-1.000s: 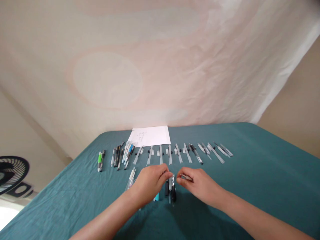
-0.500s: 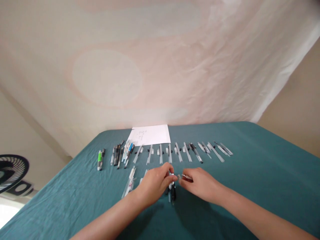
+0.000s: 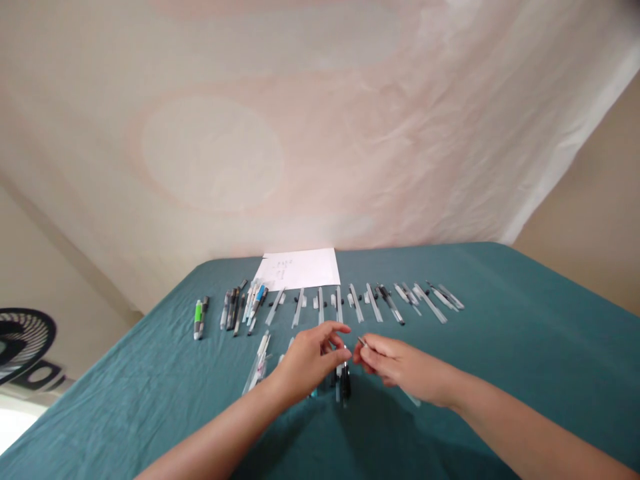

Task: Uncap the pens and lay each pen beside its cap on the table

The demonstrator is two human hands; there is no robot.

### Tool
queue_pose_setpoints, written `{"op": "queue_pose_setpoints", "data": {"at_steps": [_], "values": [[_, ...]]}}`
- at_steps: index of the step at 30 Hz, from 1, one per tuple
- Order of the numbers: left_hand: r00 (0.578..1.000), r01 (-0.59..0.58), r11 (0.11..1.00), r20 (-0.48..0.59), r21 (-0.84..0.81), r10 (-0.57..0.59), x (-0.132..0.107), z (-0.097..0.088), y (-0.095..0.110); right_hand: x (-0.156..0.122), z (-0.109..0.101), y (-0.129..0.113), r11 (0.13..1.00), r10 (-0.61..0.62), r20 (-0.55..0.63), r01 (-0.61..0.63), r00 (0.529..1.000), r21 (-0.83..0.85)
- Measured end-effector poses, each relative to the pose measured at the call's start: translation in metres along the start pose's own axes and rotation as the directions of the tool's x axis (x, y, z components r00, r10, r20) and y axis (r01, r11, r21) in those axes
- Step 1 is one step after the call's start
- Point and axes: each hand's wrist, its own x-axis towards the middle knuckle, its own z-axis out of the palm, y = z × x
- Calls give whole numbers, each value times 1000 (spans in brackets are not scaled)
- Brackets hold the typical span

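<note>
My left hand is over the middle of the table, thumb and forefinger apart, and nothing shows between them. Just below its fingertips lie dark pens with clear parts, partly covered by the hand. My right hand is closed in a pinch around a slim pen part, whose narrow tip pokes out near the thumb. A translucent tube end shows beneath the right hand; whether it belongs to the held piece I cannot tell. Clear and white pen pieces lie left of my left hand.
Across the green cloth runs a row of clear pen barrels with small caps beside them. Pens and markers are grouped at the left, near a green-banded marker. A written paper sheet lies at the back. A fan stands far left.
My left thumb and forefinger have spread apart. My right hand has turned its grip, and the small clear piece between the hands no longer shows. A translucent tube end now appears below my right hand.
</note>
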Motion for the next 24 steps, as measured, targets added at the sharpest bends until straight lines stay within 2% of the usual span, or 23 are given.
{"op": "queue_pose_setpoints", "data": {"at_steps": [2, 4, 8, 11, 14, 17, 19, 20, 22, 24], "values": [[999, 39, 968, 37, -248, -30, 1, 2, 1, -2, 4, -7, 932, -20, 116, -23, 993, 361], [996, 77, 904, 62, -421, -56, 1, 5, 1, -3, 9, -10, 816, -33, 192, -85, 981, 571], [992, 126, 839, 66, -529, -107, 1, 12, 0, -1, 15, -8, 680, -48, 317, -202, 947, 705], [994, 87, 854, -11, -513, -108, 5, 9, -2, 0, 13, -6, 644, -74, 307, -189, 949, 741], [979, 1, 912, -188, -411, -85, 9, -4, -5, 1, 7, -5, 656, -52, 337, -222, 940, 721], [971, -65, 981, -238, -184, 19, 8, -24, -4, 2, -4, -2, 673, -20, 407, -289, 913, 681], [970, -144, 988, -189, 58, 153, 4, -35, 0, 2, -12, 0, 686, -18, 439, -309, 898, 659], [963, -198, 964, -148, 180, 225, 2, -39, 2, 3, -16, 2, 693, -18, 456, -317, 890, 647], [938, -302, 879, -52, 369, 344, -2, -44, 8, 4, -21, 6, 706, -14, 489, -338, 872, 623], [918, -361, 806, 24, 468, 397, -5, -43, 11, 4, -23, 8, 712, -5, 506, -353, 863, 608]]}}
